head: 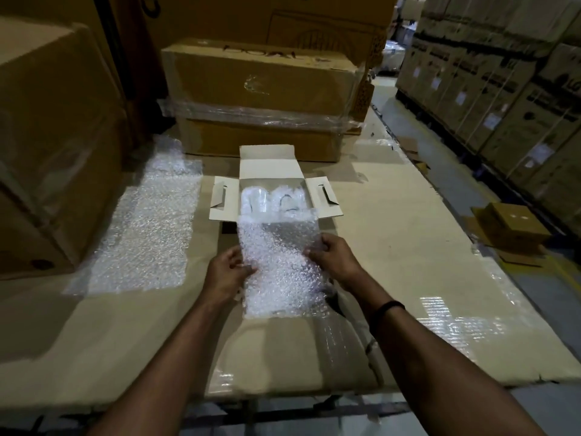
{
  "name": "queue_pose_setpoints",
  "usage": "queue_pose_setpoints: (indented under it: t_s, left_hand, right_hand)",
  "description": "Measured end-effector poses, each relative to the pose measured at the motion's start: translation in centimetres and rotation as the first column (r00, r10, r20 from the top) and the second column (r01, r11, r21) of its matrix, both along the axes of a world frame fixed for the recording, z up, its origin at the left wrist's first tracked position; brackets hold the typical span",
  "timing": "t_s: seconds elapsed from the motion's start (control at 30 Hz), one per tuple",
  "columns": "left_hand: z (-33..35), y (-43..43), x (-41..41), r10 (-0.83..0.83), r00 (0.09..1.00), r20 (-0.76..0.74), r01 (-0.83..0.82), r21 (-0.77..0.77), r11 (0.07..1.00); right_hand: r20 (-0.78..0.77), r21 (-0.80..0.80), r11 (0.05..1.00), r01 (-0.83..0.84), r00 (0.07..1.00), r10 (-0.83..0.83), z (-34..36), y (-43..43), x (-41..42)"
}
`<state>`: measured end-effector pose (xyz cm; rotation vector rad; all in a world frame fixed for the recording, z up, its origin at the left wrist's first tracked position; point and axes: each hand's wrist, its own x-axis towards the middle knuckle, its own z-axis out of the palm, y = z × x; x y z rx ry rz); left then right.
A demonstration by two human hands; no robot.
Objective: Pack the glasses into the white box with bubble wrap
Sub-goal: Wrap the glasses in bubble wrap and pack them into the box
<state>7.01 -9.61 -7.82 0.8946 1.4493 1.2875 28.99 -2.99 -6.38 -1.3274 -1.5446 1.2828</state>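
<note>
Both forearms reach forward over the bench [408, 247], the left hand [228, 273] and right hand [334, 256] each pinching a side edge of a bubble wrap sheet [279, 265] held just before the open white box [273, 171], where 2 wrapped glasses [273, 201] lie.

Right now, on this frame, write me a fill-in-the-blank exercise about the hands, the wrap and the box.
1. The white box has its flaps ____.
2. The sheet gripped by the left hand and right hand is made of ____ wrap.
3. A spare sheet lies flat to the ____ of the box.
4. A dark band circles the ____ wrist.
Missing words: open; bubble; left; right.
</note>
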Motion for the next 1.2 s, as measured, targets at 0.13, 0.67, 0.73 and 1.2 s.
queue_pose_setpoints:
  t_s: [0.13, 0.67, 0.73, 1.2]
  left_hand:
    - [0.1, 0.4, -0.4, 0.102, 0.981, -0.163, -0.099, 0.029, 0.995]
    - [-0.8, -0.3, -3.3, 0.022, 0.999, -0.039, -0.015, 0.172, 0.985]
    - [-1.1, -0.4, -3.5, -0.104, 0.892, -0.440, 0.230, 0.243, 0.942]
    - [-3.3, -0.9, -4.5, -0.431, 0.087, -0.898, 0.536, -0.323, 0.780]
  right_hand:
    - [0.024, 0.029, 1.000, 0.002, 1.000, -0.003, -0.7, 0.0, 0.0]
    - [0.562, 0.353, 0.900, -0.256, 0.827, 0.015, -0.5, -1.8, -0.2]
    - [0.726, 0.297, 0.844, -0.446, 0.680, 0.104, -1.3, -2.4, -1.7]
    - [0.910, 0.065, 0.823, -0.565, 0.372, 0.184, -4.2, -4.8, -1.0]
